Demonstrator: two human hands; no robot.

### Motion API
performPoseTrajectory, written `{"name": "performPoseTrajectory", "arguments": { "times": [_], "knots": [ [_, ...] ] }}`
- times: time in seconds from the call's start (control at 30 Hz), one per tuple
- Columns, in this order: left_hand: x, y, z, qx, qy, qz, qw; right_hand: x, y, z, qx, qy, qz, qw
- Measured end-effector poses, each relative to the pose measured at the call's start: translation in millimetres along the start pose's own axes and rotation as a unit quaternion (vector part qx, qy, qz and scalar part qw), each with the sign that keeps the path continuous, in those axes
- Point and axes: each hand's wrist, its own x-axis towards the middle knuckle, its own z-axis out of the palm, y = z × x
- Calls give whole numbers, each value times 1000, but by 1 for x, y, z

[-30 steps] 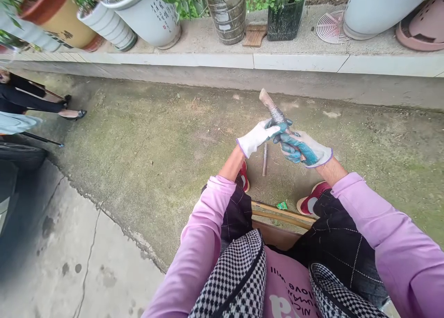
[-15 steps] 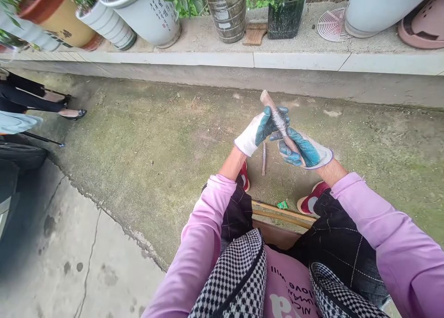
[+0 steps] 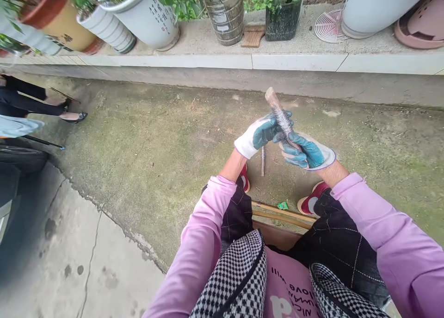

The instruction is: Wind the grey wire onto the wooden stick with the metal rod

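Both my hands wear white work gloves with blue-green coated palms. Between them is a short wooden stick (image 3: pixel 273 99) with thin silvery wire wrapped round its middle, its pale upper end pointing up and away. My left hand (image 3: pixel 265 132) closes on the wrapped middle from the left. My right hand (image 3: pixel 307 150) grips the lower part, its fingers curled around it. A thinner stick (image 3: pixel 262 164) lies on the ground below, its upper end hidden behind my left hand.
Potted plants, including a white pot (image 3: pixel 145 19) and a black pot (image 3: pixel 284 21), line the raised ledge (image 3: pixel 208 61) ahead. A small green packet (image 3: pixel 282 205) lies between my red shoes, near the wooden bars of a seat. At left stands another person (image 3: pixel 31 100), beside a dark wheel (image 3: pixel 22 159).
The stick has shifted slightly to the right and turned a little. My left hand has moved along with it, and its fingers have changed position on the wrapped part.
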Motion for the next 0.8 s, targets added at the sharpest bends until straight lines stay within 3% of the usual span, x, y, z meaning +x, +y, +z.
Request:
{"name": "performPoseTrajectory", "arguments": {
  "times": [0.13,0.3,0.57,0.8],
  "knots": [
    [-3,-3,-3,33,-15,18,999,1,1,0,-3,16,0,1000],
    [-3,0,-3,18,24,26,999,4,3,0,-9,53,1,999],
    [-5,2,-8,-28,-7,33,999,-7,-3,3,17,31,28,999],
    [9,-15,-8,66,-21,54,996,-6,1,2,29,-25,20,999]
  ]
}}
